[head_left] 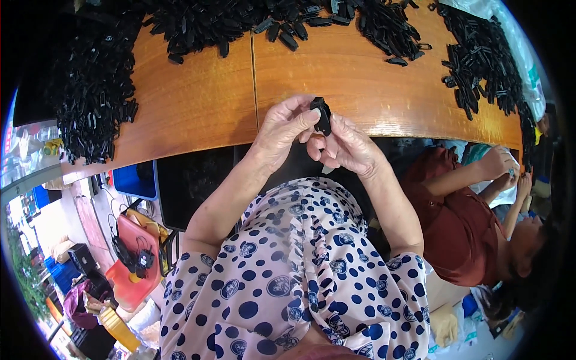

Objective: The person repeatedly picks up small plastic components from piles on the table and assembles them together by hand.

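Note:
Between my two hands, just over the near edge of the wooden table [198,90], is a small oblong black plastic piece [321,115]. My left hand [287,129] pinches it from the left, the thumb lying across its side. From the right, my right hand [354,144] has its thumb and fingertips closed on the lower part of the same piece. The fingers of that hand curl underneath, and some are partly hidden. What the piece belongs to cannot be made out.
Heaps of small black plastic parts line the table's far side [204,24], its left end [96,102] and its right end [486,66]. A co-worker in dark red [462,228] sits close on my right. To my left stand a blue bin [135,180] and a red stool [135,264] with black cabled items.

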Available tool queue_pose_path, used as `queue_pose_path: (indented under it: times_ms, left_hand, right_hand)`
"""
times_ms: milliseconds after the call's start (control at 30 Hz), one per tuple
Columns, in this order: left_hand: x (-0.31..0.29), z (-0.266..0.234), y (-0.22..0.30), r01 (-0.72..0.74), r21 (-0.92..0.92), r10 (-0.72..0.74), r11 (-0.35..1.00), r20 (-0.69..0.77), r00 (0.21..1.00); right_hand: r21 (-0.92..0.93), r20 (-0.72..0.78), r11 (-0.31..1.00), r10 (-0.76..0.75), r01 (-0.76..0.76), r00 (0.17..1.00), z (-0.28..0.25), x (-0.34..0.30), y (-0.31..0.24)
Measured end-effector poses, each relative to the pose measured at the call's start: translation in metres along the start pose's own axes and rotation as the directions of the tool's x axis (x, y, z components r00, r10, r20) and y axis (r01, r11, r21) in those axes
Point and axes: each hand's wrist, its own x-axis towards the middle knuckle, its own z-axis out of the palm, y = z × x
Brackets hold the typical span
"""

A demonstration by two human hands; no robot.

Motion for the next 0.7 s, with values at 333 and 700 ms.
queue_pose_path:
  times_ms: [333, 700]
  left_hand:
    - [0.035, 0.005, 0.006, -0.011, 0.256, 0.001, 0.967, 0.037, 0.999]
    - [0.137, -0.050, 0.054, 0.010, 0.938, 0.319, 0.345, -0.127, 0.939]
  right_hand:
    - [-0.083, -0.273, 0.983, -0.182, 0.166, 0.945, -0.005, 0.023, 0.002]
    - [-0.653, 0.044, -0.497, -0.779, -0.571, 0.626, -0.101, -0.009, -0.124]
